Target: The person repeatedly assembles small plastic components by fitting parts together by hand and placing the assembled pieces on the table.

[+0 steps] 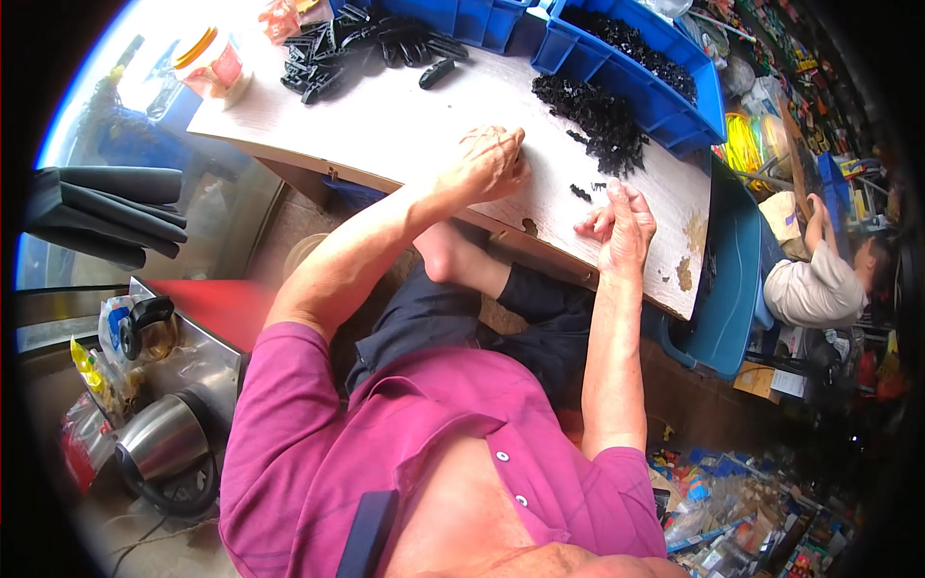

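Observation:
My left hand (489, 166) is closed in a loose fist above the white worktable (385, 140). A dark bit shows at its fingers, too hidden to name. Farther right, my right hand (626, 229) has its thumb and fingers pinched together over the tabletop; what they hold, if anything, is too small to tell. Just beyond the right fingertips lie a few small black toothed pieces (580, 194), beside a heap of small black parts (597, 120). At the far left of the table is a pile of long black clip-like pieces (332, 53), with one piece (436, 74) apart from it.
A blue bin (713, 106) of small black parts stands at the back right, another blue bin (482, 21) at the back. A tub (210, 65) sits at the table's left corner. A teal crate (737, 279) flanks the right edge; another person (819, 284) sits beyond.

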Demonstrator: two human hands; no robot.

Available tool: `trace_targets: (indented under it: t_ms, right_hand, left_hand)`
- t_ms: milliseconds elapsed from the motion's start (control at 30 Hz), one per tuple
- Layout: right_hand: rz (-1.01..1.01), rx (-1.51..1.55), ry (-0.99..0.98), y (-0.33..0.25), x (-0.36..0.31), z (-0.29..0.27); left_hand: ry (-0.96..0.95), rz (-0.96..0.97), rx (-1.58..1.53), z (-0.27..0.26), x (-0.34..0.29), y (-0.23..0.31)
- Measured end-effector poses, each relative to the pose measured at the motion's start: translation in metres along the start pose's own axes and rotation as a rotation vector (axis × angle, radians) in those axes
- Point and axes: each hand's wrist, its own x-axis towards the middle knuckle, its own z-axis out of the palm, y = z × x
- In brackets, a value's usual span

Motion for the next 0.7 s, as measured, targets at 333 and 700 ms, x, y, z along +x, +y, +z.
trace_targets:
  t_ms: [333, 700]
  right_hand:
    - [-0.006, 0.077, 0.046, 0.000, -0.004, 0.005]
    - [0.025, 0.175, 0.056, -0.004, -0.012, 0.021]
  left_hand:
    - [0.053, 0.125, -0.004, 0.000, -0.009, -0.021]
    - [0.270, 0.203, 0.123, 0.000, -0.009, -0.019]
